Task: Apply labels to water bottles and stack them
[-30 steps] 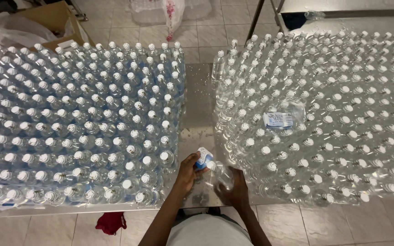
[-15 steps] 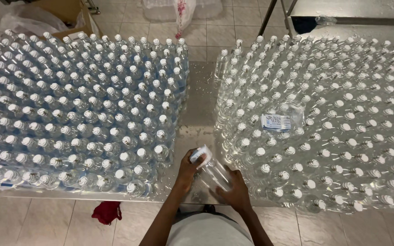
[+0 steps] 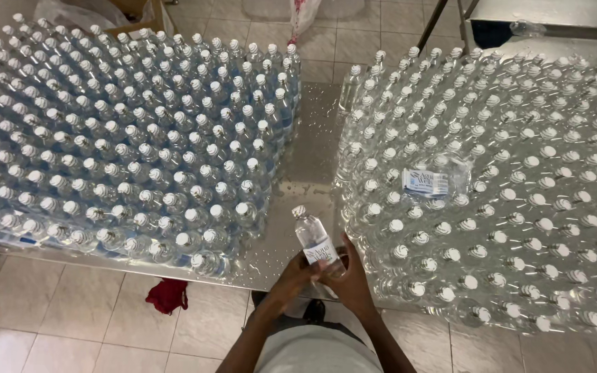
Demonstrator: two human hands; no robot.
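Observation:
Both my hands hold one clear plastic water bottle (image 3: 314,238) with a white cap and a blue-and-white label, over the wet strip of steel table (image 3: 305,148) between two big groups of bottles. My left hand (image 3: 293,278) grips its lower end from the left. My right hand (image 3: 349,280) wraps its base from the right. The bottle leans with its cap pointing up and away from me.
Several capped bottles stand packed on the left (image 3: 126,138) and on the right (image 3: 492,186). A labelled bottle (image 3: 428,182) lies flat on top of the right group. A red cloth (image 3: 167,295) lies on the tiled floor. A cardboard box (image 3: 143,14) sits far left.
The bottle has turned from lying low in my hands to pointing cap-up with its label showing. My left hand slid from the cap end down to the bottle's lower part.

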